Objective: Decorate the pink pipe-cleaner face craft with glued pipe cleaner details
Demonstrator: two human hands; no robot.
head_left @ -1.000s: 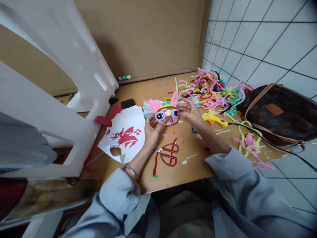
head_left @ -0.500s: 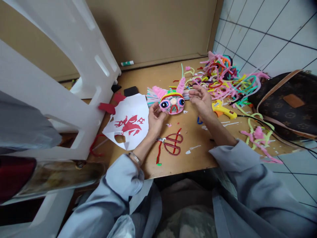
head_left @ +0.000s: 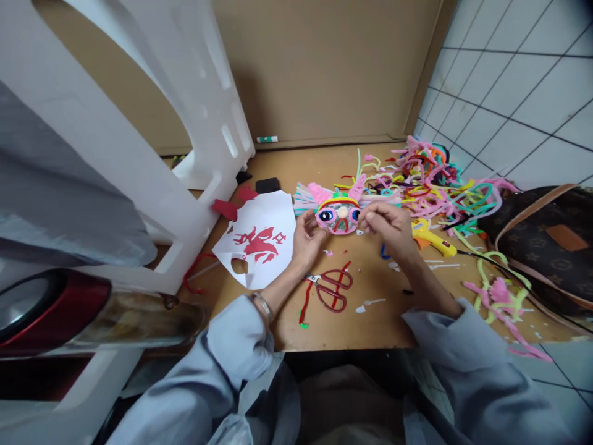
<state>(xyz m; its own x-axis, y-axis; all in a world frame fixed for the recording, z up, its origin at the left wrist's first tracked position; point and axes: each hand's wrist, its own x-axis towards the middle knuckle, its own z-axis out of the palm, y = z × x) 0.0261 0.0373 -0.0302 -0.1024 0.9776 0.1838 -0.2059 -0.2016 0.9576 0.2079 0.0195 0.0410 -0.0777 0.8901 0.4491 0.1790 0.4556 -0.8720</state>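
Observation:
A small pink pipe-cleaner mask (head_left: 339, 216) with blue eyes, pink ears and a striped brow lies on the wooden table (head_left: 370, 321). My left hand (head_left: 308, 238) grips its left edge, fingers curled. My right hand (head_left: 389, 225) pinches its right edge with fingers pressed together. Red-handled scissors (head_left: 333, 289) lie just in front of my hands, beside a red pipe cleaner (head_left: 306, 303).
A heap of coloured pipe cleaners (head_left: 426, 179) fills the back right. A yellow glue gun (head_left: 430, 238) lies right of my right hand. A brown handbag (head_left: 551, 241) sits at far right. White paper with a red cut-out (head_left: 259, 244) lies left, by white furniture (head_left: 152, 154).
My right hand, open beside the mask before, has closed in and pinched its right edge. My head view has shifted, so everything sits further right in the picture.

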